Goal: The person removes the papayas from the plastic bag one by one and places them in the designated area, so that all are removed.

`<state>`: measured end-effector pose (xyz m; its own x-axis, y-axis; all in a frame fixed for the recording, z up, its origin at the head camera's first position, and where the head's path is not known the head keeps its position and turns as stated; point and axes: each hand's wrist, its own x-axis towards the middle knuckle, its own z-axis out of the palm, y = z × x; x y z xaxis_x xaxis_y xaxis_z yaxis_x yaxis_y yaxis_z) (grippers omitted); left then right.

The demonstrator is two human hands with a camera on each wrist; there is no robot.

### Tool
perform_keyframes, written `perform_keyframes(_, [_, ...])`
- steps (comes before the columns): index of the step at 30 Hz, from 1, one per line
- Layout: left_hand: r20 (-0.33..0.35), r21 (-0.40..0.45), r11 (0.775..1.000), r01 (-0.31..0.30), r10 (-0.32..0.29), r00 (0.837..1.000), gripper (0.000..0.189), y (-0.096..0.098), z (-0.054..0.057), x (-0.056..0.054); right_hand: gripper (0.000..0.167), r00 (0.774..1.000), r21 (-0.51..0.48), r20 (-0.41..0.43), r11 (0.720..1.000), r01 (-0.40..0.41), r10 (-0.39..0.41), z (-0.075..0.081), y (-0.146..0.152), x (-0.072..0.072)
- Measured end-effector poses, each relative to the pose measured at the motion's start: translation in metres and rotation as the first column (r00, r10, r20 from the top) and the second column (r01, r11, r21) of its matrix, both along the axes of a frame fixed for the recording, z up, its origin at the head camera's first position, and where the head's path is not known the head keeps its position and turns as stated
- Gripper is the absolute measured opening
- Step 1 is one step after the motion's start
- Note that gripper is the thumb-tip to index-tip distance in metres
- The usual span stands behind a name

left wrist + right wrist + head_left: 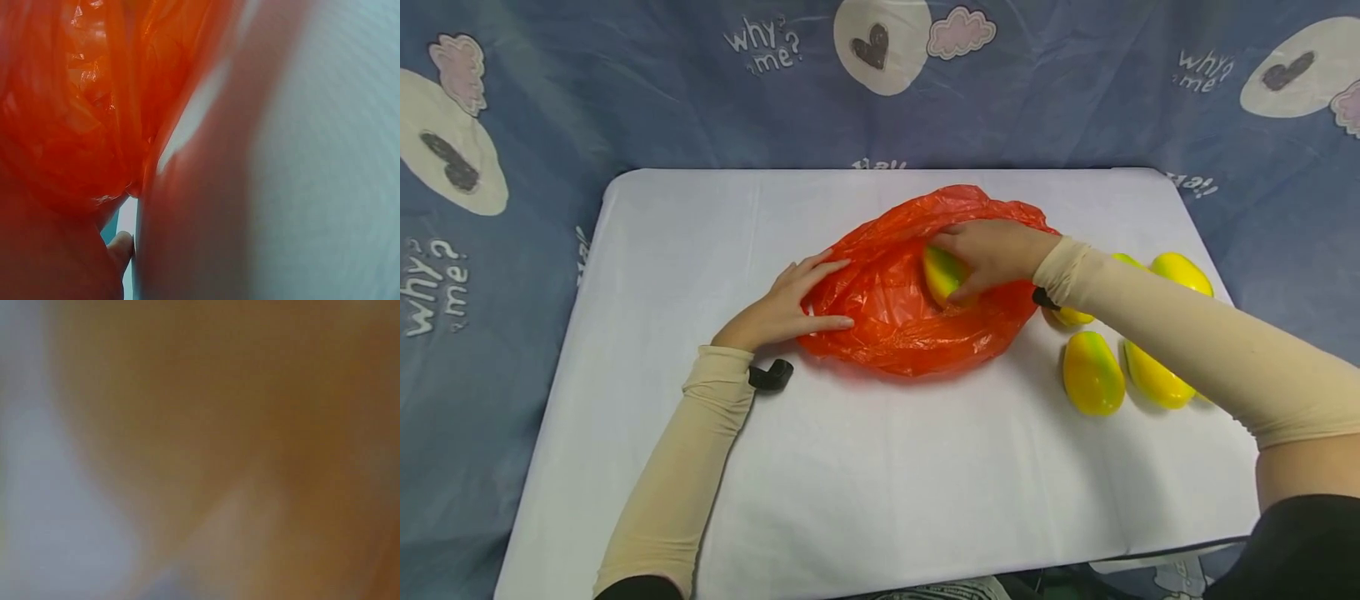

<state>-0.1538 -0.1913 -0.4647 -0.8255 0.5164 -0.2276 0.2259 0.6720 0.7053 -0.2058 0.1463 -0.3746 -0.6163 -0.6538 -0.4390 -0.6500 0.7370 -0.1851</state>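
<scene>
A crumpled red plastic bag point(887, 342) lies on the table with its mouth spread upward. At its left rim is my left hand point(782, 304), fingers and thumb extended and touching the plastic. Inside the mouth, my right hand point(1000, 250) grips a yellow-green mango point(942, 275), its thumb on the near side and its fingers on the far side. In the left wrist view the red plastic point(81, 137) fills the left half, and a fingertip point(121, 247) shows below it. The right wrist view is a brownish blur.
To the right of the bag lie several more mangoes point(1093, 375), some partly hidden beneath my right forearm. A white cloth point(887, 483) covers the table. Behind it hangs a blue patterned sheet point(662, 83).
</scene>
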Motion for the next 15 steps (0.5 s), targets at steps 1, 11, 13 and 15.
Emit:
perform_keyframes(1, [-0.005,0.0,1.0,0.002,-0.002,1.0,0.092,-0.0002,0.0002,0.0001,0.089,1.0,-0.005,-0.009,1.0,-0.005,0.005,-0.0002,-0.0007,0.0007])
perform_keyframes(11, [-0.023,0.012,1.0,0.016,-0.016,1.0,0.092,-0.0009,-0.0017,-0.0009,0.092,1.0,0.036,-0.009,0.999,-0.004,0.004,-0.0026,-0.0053,0.0068])
perform_keyframes(13, [-0.02,0.01,1.0,0.016,-0.016,1.0,0.092,-0.0005,-0.0012,-0.0009,0.09,1.0,0.025,-0.019,0.999,-0.02,0.021,-0.0032,-0.0057,0.0077])
perform_keyframes(15, [-0.02,0.007,1.0,0.018,-0.017,1.0,0.093,-0.0001,-0.0007,-0.0008,0.089,0.999,0.013,-0.029,0.999,-0.029,0.029,-0.0042,-0.0054,0.0085])
